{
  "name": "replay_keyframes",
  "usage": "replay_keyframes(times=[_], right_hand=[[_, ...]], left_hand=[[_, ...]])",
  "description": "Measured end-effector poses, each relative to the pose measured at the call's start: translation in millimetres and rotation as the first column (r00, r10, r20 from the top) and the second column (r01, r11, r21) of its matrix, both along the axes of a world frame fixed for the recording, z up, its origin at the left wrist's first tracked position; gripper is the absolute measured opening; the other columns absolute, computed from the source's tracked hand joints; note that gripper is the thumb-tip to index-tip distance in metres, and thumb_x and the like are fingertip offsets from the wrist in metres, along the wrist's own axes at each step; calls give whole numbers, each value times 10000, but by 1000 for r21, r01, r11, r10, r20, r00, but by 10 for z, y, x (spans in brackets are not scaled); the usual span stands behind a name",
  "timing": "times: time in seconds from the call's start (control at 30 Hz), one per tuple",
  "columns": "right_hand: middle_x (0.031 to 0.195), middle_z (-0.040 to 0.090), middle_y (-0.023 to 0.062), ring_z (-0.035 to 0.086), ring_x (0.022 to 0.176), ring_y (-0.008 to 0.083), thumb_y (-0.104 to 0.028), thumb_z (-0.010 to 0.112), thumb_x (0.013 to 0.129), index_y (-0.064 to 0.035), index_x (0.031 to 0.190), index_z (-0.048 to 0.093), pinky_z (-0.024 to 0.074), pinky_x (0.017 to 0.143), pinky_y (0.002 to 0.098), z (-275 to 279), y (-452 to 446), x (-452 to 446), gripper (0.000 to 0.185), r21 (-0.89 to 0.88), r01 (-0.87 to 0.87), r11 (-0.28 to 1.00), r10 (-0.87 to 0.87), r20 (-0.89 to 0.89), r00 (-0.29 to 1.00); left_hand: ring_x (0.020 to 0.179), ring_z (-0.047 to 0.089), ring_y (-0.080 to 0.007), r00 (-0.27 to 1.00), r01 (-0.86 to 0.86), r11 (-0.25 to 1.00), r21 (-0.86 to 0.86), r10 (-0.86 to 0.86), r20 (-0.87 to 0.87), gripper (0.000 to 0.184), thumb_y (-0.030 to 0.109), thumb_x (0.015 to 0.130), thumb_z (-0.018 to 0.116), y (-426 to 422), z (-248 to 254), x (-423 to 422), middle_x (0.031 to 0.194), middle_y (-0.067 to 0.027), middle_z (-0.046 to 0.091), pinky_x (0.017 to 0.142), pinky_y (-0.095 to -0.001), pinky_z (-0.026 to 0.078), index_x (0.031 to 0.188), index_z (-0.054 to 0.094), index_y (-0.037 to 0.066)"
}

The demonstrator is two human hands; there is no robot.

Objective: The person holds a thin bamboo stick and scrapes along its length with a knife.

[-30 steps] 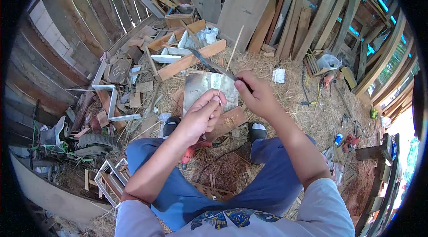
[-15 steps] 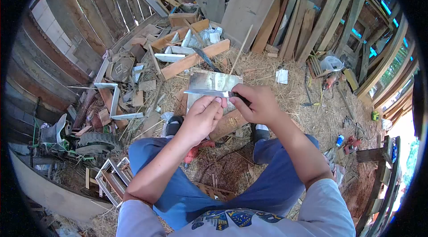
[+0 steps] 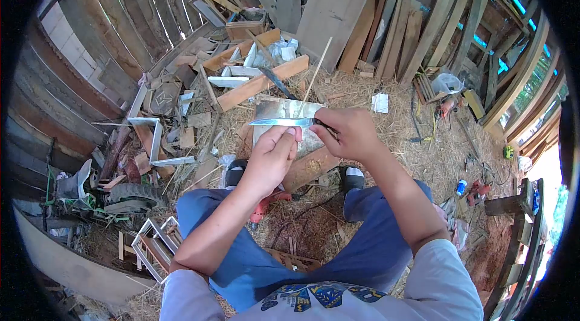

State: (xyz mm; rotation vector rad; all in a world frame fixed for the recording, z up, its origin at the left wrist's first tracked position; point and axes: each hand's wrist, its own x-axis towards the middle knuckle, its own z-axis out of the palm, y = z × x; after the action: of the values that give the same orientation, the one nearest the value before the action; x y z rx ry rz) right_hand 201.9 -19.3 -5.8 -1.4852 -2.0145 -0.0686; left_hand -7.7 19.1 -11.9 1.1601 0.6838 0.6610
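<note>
My right hand (image 3: 345,132) is closed round the dark handle of a knife (image 3: 279,121), its blade pointing left above my left hand. My left hand (image 3: 275,155) is closed, its thumb and fingers pinched just below the blade. A thin wooden stick (image 3: 315,76) rises away from that pinch, slanting up to the right, and the blade crosses its near end. The stick's lower tip is hidden by the blade and fingers. Beneath both hands lies a shiny metal sheet (image 3: 273,109), with a wooden board (image 3: 309,170) nearer my feet.
A red power tool (image 3: 258,209) lies between my legs. Scrap wood and an orange-brown plank (image 3: 263,83) are piled ahead. Tall boards (image 3: 341,10) lean on the far wall. White frames (image 3: 158,140) stand left, a wheel (image 3: 134,194) lower left. A red tool (image 3: 477,193) lies right.
The stick has shifted left and now stands out farther above the blade. Both hands and the knife have moved slightly left and up. The blade's face now catches more light.
</note>
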Motion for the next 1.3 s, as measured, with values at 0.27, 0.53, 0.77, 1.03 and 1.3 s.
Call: replay_keyframes(times=[0.27,0.53,0.77,1.03,1.3], right_hand=[[699,638,111,653,653,348,-311,668,918,-126,902,654,486,555,445,-104,0,167,187,-43,51,998,-53,-42,998],[666,613,133,635,608,354,-257,676,909,-101,880,672,476,532,419,5,31,207,159,-47,29,999,-30,-26,999],[654,605,128,624,601,355,-286,659,921,-101,830,611,469,534,441,-47,103,265,212,-19,-22,1000,22,-12,1000],[706,648,142,663,664,364,-314,645,931,-119,921,676,508,582,451,-139,120,511,198,-32,130,991,-130,-12,991],[716,652,135,672,702,294,-344,542,1009,-92,962,658,495,606,449,-541,439,1347,281,-31,544,839,-543,-130,830]], left_hand=[[524,331,-33,998,54,996,-67,-55,-11,197,166,1082,415,-87,74,-64,630,64,395,467,-230,244,962,539,72],[519,311,-30,996,77,997,14,-77,-45,203,167,1086,405,-124,52,-103,627,67,384,468,-225,238,960,533,72],[466,263,-29,995,86,995,-47,-88,-42,196,194,1092,404,-109,11,-87,622,68,358,410,-227,189,972,520,90],[450,250,-30,993,95,995,-28,-97,-74,173,210,1092,424,-191,-16,-120,636,60,356,387,-223,175,985,519,112],[453,260,-30,991,104,995,-8,-105,-81,165,188,1089,421,-187,-12,-185,636,58,373,385,-231,190,988,525,108]])
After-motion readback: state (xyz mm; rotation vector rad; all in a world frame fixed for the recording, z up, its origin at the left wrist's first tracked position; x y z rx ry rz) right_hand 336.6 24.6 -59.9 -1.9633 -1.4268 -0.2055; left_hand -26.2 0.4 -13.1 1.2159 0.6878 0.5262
